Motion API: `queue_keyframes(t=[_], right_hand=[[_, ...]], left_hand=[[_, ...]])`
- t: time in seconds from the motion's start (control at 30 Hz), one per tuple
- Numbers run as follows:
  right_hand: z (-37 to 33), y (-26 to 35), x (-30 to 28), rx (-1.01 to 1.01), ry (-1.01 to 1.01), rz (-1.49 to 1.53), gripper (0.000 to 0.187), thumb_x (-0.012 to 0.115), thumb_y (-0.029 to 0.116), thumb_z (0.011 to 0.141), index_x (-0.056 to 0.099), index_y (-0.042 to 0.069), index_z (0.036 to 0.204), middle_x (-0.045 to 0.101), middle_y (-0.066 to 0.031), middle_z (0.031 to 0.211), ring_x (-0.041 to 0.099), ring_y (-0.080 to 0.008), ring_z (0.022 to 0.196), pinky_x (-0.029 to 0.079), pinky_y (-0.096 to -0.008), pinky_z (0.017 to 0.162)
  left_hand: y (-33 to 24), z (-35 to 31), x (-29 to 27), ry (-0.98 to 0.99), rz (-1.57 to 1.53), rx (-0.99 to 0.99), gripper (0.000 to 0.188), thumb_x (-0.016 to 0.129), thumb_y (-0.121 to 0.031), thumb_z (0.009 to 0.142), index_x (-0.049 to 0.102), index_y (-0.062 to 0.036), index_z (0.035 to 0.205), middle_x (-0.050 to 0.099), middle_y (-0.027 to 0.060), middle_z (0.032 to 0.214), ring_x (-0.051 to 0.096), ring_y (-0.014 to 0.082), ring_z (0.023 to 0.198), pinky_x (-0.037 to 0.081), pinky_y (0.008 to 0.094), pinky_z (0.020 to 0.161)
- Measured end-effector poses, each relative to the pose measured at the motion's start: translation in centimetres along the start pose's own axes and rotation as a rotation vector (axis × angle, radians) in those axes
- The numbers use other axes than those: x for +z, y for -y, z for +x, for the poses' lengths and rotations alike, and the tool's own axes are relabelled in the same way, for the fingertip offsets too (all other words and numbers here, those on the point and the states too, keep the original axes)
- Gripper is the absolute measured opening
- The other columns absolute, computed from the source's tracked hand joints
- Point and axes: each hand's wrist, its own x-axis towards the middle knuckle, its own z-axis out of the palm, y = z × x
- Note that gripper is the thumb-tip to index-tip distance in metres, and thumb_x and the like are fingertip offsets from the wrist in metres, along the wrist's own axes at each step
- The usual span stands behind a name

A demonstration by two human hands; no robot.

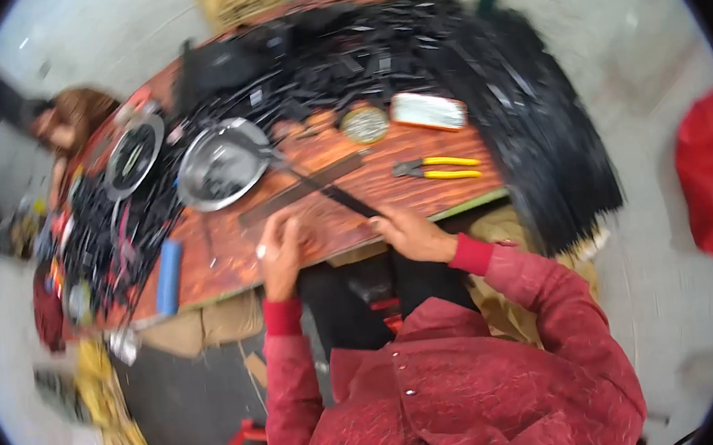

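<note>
My right hand (413, 232) is closed around the near end of a long, thin black strip (341, 196). The strip slants up and left over the table, its far end beside a shiny metal bowl (222, 167) with some dark bits in it. My left hand (279, 251) is over the table's front edge, apart from the strip. Its fingers point forward, slightly bent and blurred, and nothing shows in them. Beneath the strip, a flat dark bar (298, 190) lies on the reddish wooden table (449, 199). Yellow-handled cutting pliers (437, 168) are to the right.
Black strips (358, 55) heap the table's back, and a long bundle (545, 127) hangs over its right side. A round tin (364, 125), a rectangular tin (429, 112), a second metal bowl (136, 158) and a blue roll (169, 277) stand about. Another person (76, 121) is at far left.
</note>
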Motion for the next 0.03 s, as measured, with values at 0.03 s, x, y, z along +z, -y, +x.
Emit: queue_keyframes(t=[0.03], right_hand=[[0.05, -0.2, -0.28, 0.078, 0.027, 0.001, 0.035, 0.049, 0.028, 0.1, 0.056, 0.001, 0.122, 0.064, -0.0186, 0.086, 0.061, -0.03, 0.08, 0.047, -0.0412, 0.074]], left_hand=[[2.87, 0.34, -1.27, 0.017, 0.072, 0.025, 0.036, 0.059, -0.021, 0.097, 0.055, -0.0001, 0.126, 0.065, 0.0143, 0.119, 0.059, 0.0219, 0.117, 0.042, 0.0321, 0.104]])
